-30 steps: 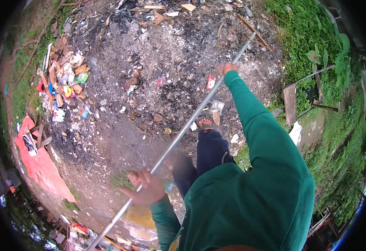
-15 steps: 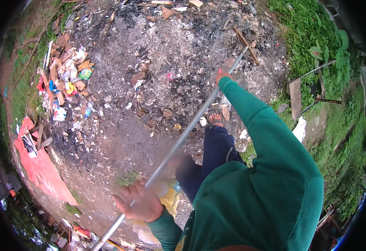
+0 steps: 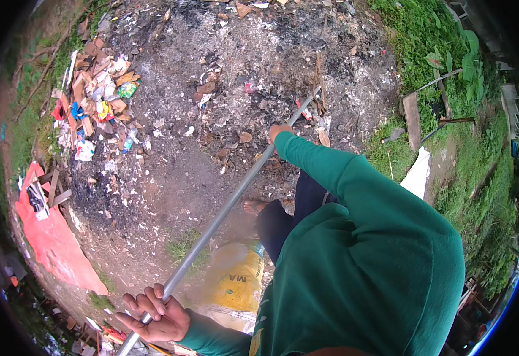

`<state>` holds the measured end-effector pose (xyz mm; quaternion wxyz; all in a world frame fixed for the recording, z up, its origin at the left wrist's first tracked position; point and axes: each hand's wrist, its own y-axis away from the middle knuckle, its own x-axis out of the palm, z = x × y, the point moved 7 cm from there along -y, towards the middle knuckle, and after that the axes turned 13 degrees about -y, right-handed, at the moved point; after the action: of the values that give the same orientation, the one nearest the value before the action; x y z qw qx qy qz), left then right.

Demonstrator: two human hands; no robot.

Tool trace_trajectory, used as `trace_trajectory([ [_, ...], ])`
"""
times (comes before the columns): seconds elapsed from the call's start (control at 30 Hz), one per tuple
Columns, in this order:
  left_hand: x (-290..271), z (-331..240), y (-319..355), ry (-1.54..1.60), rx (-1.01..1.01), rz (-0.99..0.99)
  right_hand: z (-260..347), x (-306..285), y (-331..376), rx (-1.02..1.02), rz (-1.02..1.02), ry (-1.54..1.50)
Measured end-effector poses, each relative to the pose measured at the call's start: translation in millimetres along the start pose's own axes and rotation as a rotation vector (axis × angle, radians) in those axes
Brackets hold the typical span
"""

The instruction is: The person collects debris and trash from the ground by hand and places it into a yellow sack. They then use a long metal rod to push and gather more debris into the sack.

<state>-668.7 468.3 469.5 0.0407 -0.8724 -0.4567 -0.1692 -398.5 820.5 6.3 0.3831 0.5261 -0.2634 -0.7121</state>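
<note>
A long grey metal pipe (image 3: 221, 215) runs slantwise from the lower left to the upper middle. My right hand (image 3: 280, 132) is closed around it near its far end. Lower down, my left hand (image 3: 160, 315) holds the pipe loosely, palm up, its fingers partly curled over it and one finger stretched out. The far tip of the pipe is at a thin brown stick (image 3: 319, 68) on the ashy ground; whether they touch I cannot tell. Beside the tip lies a red and white scrap (image 3: 304, 111).
Burnt, ashy ground (image 3: 170, 113) holds scattered scraps. A heap of mixed rubbish (image 3: 96, 98) and a red sheet (image 3: 57, 249) are on the left. A yellow sack (image 3: 236, 279) lies by my legs. Wooden boards (image 3: 412, 121) and a white sheet (image 3: 417, 172) edge the grass at right.
Both hands and the pipe have moved toward the lower left. The brown stick now lies nearer upright in view, pulled leftward. My left foot has come into sight, and more of the yellow sack shows.
</note>
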Motion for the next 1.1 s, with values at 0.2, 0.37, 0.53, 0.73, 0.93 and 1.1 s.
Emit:
trace_trajectory([
  [0.2, -42.1, -59.3, 27.2, 0.080, 0.048, 0.150, 59.3, 58.3, 53.4, -0.153, -0.154, -0.204],
  [0.37, -128.1, -108.6, 64.8, 0.039, 0.129, -0.166, 123.8, 135.9, 78.9, -0.249, 0.067, -0.197],
  [0.53, -197.6, -133.8, 121.4, 0.150, 0.200, -0.496, 177.1, 176.3, 141.9, -0.482, 0.149, -0.384],
  [0.73, -227.3, -98.0, 185.9, 0.029, 0.296, -0.622, 114.5, 148.8, 184.6, -0.225, 0.036, -1.137],
  [0.93, -141.0, 93.1, 165.9, 0.400, -0.031, -0.536, -114.6, 49.8, 66.4, 0.074, -0.337, -1.281],
  [1.1, 34.8, 232.9, 125.0, 0.297, -0.267, -0.159, -330.1, -43.6, -51.4, 0.194, -0.416, -0.296],
])
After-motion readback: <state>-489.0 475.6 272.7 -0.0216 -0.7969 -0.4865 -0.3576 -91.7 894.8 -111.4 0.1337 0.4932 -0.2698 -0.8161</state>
